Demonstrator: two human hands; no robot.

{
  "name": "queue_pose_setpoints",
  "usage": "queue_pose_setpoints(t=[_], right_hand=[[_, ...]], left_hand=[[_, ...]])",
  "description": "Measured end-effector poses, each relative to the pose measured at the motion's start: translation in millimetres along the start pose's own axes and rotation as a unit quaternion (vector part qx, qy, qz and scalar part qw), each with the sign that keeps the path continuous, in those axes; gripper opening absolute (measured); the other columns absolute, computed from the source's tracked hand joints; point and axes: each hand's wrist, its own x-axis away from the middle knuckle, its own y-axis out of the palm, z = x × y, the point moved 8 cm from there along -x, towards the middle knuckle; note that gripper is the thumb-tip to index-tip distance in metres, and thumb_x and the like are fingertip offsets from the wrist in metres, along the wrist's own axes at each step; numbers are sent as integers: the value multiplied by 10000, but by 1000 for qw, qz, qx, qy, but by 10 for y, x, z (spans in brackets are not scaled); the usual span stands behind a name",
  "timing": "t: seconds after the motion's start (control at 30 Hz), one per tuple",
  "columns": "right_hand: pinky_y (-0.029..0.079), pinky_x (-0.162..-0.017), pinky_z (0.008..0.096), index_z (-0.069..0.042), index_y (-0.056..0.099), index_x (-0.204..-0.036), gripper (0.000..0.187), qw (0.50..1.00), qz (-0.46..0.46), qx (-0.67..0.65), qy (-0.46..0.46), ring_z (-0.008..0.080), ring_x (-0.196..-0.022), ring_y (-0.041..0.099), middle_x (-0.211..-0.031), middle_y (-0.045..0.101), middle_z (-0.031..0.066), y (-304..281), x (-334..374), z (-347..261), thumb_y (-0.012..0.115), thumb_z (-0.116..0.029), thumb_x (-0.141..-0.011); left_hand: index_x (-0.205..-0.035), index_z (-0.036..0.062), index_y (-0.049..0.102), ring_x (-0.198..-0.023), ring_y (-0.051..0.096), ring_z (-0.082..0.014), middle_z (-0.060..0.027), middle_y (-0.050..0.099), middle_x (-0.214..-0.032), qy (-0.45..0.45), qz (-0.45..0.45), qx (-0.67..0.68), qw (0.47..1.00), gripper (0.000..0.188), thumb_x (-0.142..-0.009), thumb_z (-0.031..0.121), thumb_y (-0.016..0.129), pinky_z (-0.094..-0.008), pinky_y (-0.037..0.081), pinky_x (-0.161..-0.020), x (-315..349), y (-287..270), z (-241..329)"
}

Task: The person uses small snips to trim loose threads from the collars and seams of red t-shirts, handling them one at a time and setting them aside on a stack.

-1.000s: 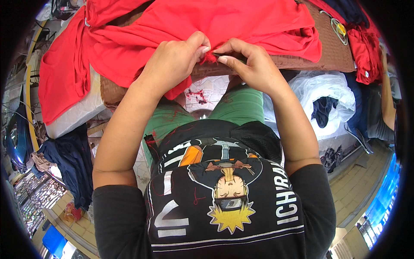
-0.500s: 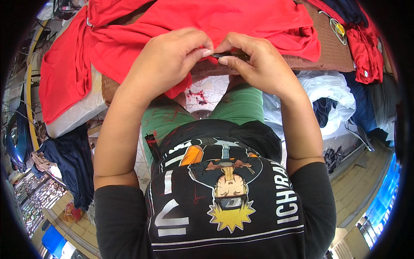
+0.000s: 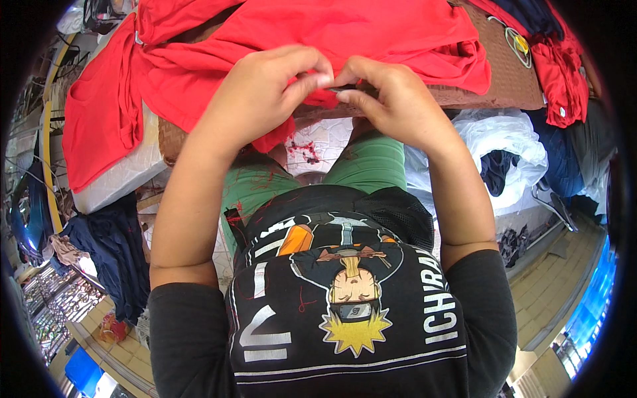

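Both my hands meet at their fingertips over the near edge of a red garment (image 3: 358, 30), which lies bunched on the brown-covered table. In a pinch, the thumb and forefinger of my left hand (image 3: 269, 89) close on something too small to make out. My right hand (image 3: 395, 99) grips a slim, dark tool (image 3: 346, 87) between thumb and curled fingers; its tip points toward my left fingertips. Most of this tool is hidden in my palm, so its exact kind does not show. Red cloth lies just under my fingertips and hangs over the table edge below my left wrist.
Another red piece (image 3: 103, 113) drapes over the table's left corner. At the right lie a yellow tape measure (image 3: 519, 45) with a pale cord and a crumpled red garment (image 3: 564, 83). A clear plastic bag (image 3: 514, 146) sits below the table edge. Red thread scraps (image 3: 308, 151) litter the floor.
My hands have shifted very slightly, with my left fingertips a little further right. The grip of each hand looks the same, and the red garment has barely moved.
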Motion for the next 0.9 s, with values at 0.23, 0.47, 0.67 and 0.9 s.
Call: queue_pose_setpoints(t=[0.23, 0.47, 0.67, 0.9], right_hand=[[528, -729, 399, -75, 648, -1035, 316, 994, -3, 104, -21, 325, -852, 657, -1038, 626, 121, -118, 128, 31, 694, -39, -725], [524, -746, 318, -56, 692, -1024, 235, 994, 105, -29, -1, 202, -801, 658, -984, 663, 77, 101, 47, 339, 700, -47, -789], [482, -749, 229, 14, 697, -1007, 172, 931, 105, -309, 163, 33, -834, 552, -878, 673, -27, 29, 38, 545, 680, -125, -907], [470, -687, 217, 8, 701, -989, 161, 937, 98, -300, 149, 23, -775, 547, -847, 670, -33, 56, 84, 500, 684, -126, -902]], left_hand=[[-919, -1, 604, -939, 613, -233, -129, 634, -947, 1, -87, 128, 988, 99, -840, 59, 607, -356, 472, -862, 133, -288, 171], [-1070, 13, 588, -1120, 593, -241, -127, 641, -1151, -48, 108, 97, 988, 257, -826, 37, 667, -352, 445, -978, 155, 3, -288], [-1103, 59, 641, -1072, 610, -257, -104, 645, -1168, 19, 172, -103, 980, 502, -675, 216, 854, -360, 439, -955, 71, 41, 89], [-977, 95, 712, -920, 635, -223, -47, 700, -984, 20, 205, -125, 971, 279, -723, 162, 804, -332, 456, -833, 11, 139, 178]])
